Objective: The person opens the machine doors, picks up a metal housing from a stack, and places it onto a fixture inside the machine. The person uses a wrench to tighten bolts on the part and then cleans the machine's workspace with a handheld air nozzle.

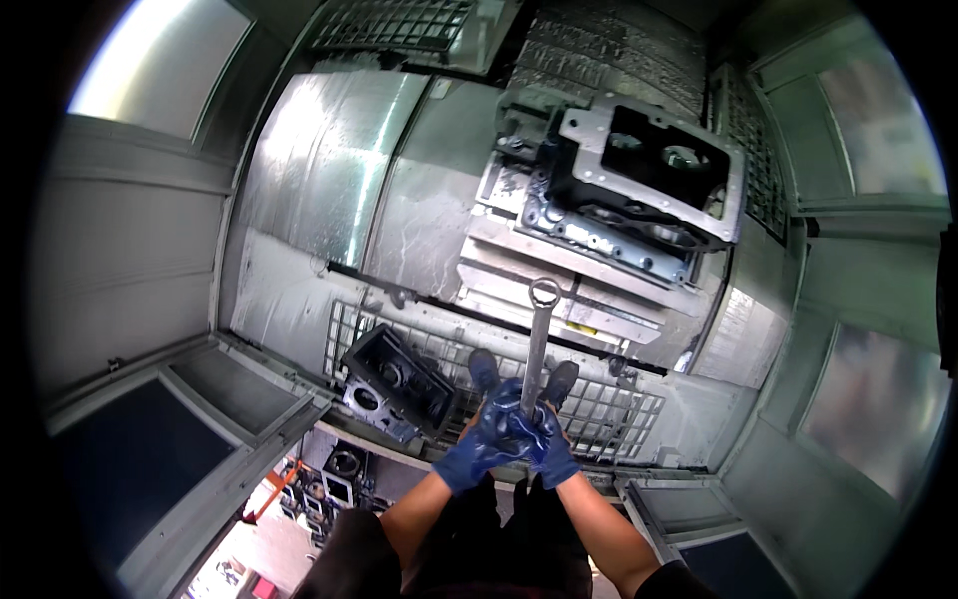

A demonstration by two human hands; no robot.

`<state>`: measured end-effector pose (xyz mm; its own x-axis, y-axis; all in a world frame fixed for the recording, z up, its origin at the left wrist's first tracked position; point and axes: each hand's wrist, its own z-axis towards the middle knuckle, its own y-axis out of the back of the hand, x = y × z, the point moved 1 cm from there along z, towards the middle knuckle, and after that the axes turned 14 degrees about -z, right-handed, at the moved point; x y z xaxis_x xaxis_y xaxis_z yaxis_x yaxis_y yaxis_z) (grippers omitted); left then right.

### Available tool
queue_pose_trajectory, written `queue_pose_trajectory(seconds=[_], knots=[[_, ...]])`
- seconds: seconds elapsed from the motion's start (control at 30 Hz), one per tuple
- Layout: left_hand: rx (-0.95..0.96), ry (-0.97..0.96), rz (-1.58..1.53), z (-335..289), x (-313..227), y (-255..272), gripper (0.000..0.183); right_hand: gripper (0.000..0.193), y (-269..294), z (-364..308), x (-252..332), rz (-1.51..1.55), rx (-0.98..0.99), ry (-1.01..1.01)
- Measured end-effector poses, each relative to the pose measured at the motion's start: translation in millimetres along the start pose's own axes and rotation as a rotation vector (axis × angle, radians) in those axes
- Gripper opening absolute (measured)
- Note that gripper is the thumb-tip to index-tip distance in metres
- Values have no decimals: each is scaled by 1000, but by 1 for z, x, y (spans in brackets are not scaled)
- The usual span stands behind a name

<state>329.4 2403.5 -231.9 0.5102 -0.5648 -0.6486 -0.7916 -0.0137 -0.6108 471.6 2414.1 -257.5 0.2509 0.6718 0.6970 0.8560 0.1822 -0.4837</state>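
Note:
Both my hands are in blue gloves and meet in front of my body. A long metal wrench (536, 351) with a ring end stands up out of them, its ring pointing away from me. My left hand (486, 441) is closed about the lower part of its shaft. Pressed against it, my right hand (550, 445) is closed on the shaft too. The wrench's lower end is hidden by the gloves. Beyond the ring, a large machined metal housing (649, 170) with rectangular openings sits on a raised fixture (559, 262).
Left of my hands, a dark box-shaped casting (399, 379) rests on a metal grating (629, 414), where my boots (484, 367) also stand. Sloping sheet-metal covers (329, 160) lie at the far left. Enclosure walls (140, 230) with windows rise on both sides. More castings (339, 479) are behind me, lower left.

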Motion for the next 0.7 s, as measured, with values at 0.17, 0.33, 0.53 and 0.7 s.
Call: queue_pose_trajectory(seconds=[0.17, 0.33, 0.53, 0.7], knots=[[-63, -220, 235, 14, -24, -31, 59, 28, -1, 19, 39, 86, -65, 64], [-167, -323, 813, 28, -9, -49, 30, 29, 9, 24, 64, -80, -32, 75], [-536, 17, -528, 64, 38, -56, 16, 35, 16, 26, 82, -370, -138, 206], [-408, -27, -275, 83, 14, -75, 11, 39, 26, 32, 87, -344, -106, 218]])
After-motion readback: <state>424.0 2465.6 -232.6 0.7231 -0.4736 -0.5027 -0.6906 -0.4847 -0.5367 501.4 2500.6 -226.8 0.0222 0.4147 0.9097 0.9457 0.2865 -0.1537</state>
